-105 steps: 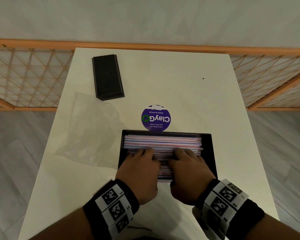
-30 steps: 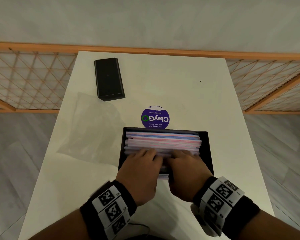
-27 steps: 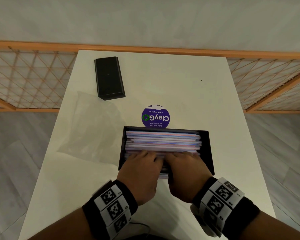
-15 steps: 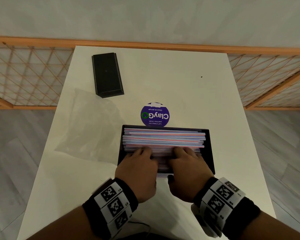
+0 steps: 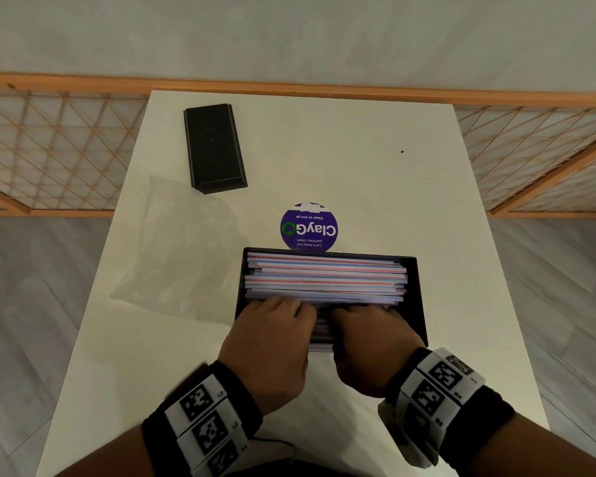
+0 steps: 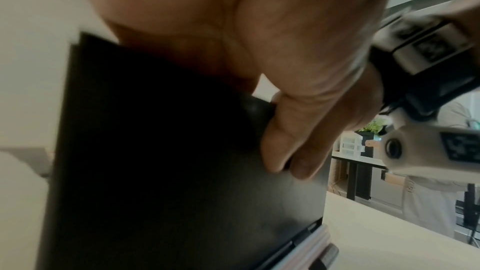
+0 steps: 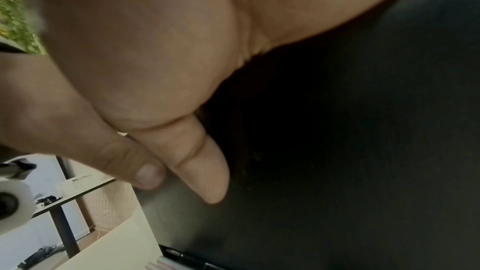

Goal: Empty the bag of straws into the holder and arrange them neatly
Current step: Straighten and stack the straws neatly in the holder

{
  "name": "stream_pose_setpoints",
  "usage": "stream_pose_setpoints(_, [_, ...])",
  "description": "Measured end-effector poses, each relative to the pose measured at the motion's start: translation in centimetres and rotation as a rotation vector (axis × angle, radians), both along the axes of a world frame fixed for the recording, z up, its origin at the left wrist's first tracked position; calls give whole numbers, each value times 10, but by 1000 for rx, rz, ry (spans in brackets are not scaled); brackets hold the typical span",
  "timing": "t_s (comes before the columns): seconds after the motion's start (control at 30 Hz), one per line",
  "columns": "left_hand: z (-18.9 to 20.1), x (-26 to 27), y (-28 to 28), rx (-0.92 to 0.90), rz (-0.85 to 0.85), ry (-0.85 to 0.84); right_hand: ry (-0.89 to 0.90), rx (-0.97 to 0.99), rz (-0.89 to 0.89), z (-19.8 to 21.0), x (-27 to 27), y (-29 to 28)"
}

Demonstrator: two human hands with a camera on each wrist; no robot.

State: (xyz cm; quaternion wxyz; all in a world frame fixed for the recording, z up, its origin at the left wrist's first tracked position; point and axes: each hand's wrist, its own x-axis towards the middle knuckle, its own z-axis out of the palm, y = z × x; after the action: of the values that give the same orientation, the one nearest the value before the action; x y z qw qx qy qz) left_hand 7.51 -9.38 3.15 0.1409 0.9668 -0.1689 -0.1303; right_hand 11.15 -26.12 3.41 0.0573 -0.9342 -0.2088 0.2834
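A black open-topped holder [image 5: 415, 297] sits at the table's near middle, filled with a level stack of striped paper straws [image 5: 324, 277] lying left to right. My left hand [image 5: 276, 315] and right hand [image 5: 369, 318] grip its near wall side by side, fingers curled over the rim onto the straws. In the left wrist view my left thumb [image 6: 280, 137] presses on the holder's front wall [image 6: 168, 171]. The right wrist view shows my right thumb [image 7: 197, 161] on the same wall [image 7: 337, 171]. A few straw ends [image 5: 320, 347] poke out at the bottom front.
An empty clear plastic bag [image 5: 179, 256] lies flat left of the holder. A black lid [image 5: 215, 148] rests at the far left. A round purple sticker [image 5: 308, 228] is just behind the holder. A wooden lattice fence [image 5: 49, 149] flanks the white table [image 5: 358, 149].
Both hands have stayed on the holder's near wall. The holder and its stack of straws have shifted slightly from side to side, and the straws now lie a little more level.
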Motion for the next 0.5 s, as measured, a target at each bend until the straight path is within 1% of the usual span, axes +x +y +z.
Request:
stream_pose_setpoints(0.03, [0,-4,3,-54,3,-89,-5,15,-1,0,-1,-1])
stream_pose_setpoints(0.1, [4,-5,11,-105,-3,-239,-39,35,3,6,-5,-2])
stream_pose_setpoints(0.13, [7,-3,16,-115,1,-271,-91,59,-2,9,-8,-4])
stream_pose_setpoints(0.17, [5,1,21,-92,-3,-274,-146,92,-8,14,-11,-6])
stream_pose_setpoints(0.2, [4,6,27,-20,-23,-250,-188,117,10,18,-14,-6])
stream_pose_setpoints(0.27, [-3,19,34,125,-80,-139,-109,104,64,25,-19,-1])
stream_pose_setpoints(0.3, [-9,25,36,147,-100,-103,-45,78,87,24,-19,4])
stream_pose_setpoints(0.37, [-18,33,35,126,-116,-86,30,28,105,14,-16,12])
stream_pose_setpoints(0.5, [-22,35,34,81,-98,-128,126,-54,65,7,3,22])
